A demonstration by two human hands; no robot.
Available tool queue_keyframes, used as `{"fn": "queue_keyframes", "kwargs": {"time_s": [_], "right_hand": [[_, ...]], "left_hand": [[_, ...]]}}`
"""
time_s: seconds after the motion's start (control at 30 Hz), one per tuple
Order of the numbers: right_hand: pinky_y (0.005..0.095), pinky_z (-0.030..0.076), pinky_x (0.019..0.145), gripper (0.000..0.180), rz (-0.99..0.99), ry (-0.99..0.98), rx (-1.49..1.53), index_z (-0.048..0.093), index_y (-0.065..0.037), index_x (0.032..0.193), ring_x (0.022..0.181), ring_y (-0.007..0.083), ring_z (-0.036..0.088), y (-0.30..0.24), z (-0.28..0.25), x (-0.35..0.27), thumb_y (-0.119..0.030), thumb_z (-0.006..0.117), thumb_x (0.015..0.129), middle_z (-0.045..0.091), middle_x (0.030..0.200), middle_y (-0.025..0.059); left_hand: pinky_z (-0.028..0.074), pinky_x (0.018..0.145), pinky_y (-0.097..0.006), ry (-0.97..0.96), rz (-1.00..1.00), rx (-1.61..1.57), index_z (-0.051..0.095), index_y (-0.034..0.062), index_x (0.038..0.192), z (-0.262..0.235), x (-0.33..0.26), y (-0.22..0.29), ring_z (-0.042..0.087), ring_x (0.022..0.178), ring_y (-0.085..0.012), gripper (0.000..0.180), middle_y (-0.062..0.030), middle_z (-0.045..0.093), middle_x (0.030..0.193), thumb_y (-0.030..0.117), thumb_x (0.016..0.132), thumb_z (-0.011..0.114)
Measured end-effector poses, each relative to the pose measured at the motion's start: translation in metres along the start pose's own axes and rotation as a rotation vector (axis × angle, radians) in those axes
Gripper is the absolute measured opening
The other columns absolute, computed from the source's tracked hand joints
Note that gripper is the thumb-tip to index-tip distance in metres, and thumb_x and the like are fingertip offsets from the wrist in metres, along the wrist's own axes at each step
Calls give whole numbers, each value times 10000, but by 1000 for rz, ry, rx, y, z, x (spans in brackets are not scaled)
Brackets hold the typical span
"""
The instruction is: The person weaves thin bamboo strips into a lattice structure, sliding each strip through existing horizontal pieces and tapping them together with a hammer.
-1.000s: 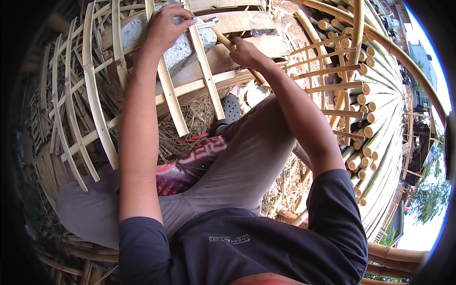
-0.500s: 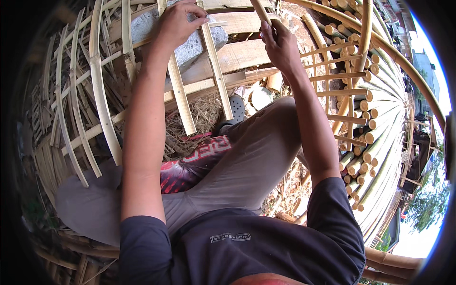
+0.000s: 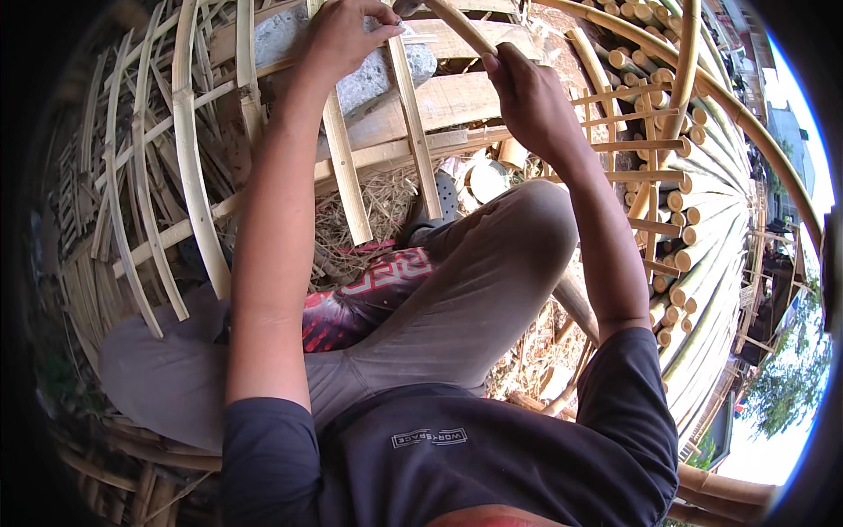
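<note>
At the upper edge, my left hand [image 3: 349, 39] has thumb and forefinger pinched together at a bamboo slat [image 3: 408, 114]; whatever is between the fingertips is too small to make out. My right hand [image 3: 529, 92] is wrapped round the wooden handle of a hammer [image 3: 461, 26]. The hammer's head is partly cut off by the top edge, close to my left fingertips. Beneath the slats sits a grey stone block [image 3: 386, 75]. Another bamboo slat [image 3: 347, 176] runs alongside, crossing a long bamboo strip [image 3: 386, 156] with small dark fastener marks at the crossings.
Several curved slats [image 3: 189, 132] of the lattice stretch left. Wooden boards [image 3: 457, 101] lie around the block. Right of my arm stands a small bamboo rack [image 3: 650, 167] before a pile of cut bamboo poles [image 3: 702, 237]. My bent knee [image 3: 544, 211] is below, near straw and a grey clog [image 3: 445, 198].
My right hand and the hammer have tilted, bringing the hammer's head leftward near my left fingertips. My left hand stays pinched at the same slat; the whole view has shifted slightly.
</note>
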State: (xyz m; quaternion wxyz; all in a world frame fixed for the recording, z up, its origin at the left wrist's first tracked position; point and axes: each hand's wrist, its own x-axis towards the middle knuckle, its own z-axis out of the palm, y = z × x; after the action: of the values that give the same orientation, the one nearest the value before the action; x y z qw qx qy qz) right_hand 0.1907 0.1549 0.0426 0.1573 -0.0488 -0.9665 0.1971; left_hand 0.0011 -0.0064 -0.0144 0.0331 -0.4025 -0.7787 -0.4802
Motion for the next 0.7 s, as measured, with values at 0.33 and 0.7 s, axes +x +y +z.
{"fn": "queue_keyframes", "kwargs": {"time_s": [0.33,0.7], "right_hand": [[511,391,528,283,-26,55,12,507,-1,873,531,434,524,6,10,-4,-234,512,1034,541,577,217],[506,382,516,269,-12,91,42,476,-8,857,525,430,525,-1,5,-5,-211,532,1024,524,554,210]], "left_hand": [[513,862,-382,-47,-59,11,732,13,835,-4,1,6,672,962,-310,150,-167,692,961,135,773,796],[508,921,-378,-7,17,27,742,25,847,-2,2,-2,662,1045,-311,140,-181,704,1035,135,775,791]]}}
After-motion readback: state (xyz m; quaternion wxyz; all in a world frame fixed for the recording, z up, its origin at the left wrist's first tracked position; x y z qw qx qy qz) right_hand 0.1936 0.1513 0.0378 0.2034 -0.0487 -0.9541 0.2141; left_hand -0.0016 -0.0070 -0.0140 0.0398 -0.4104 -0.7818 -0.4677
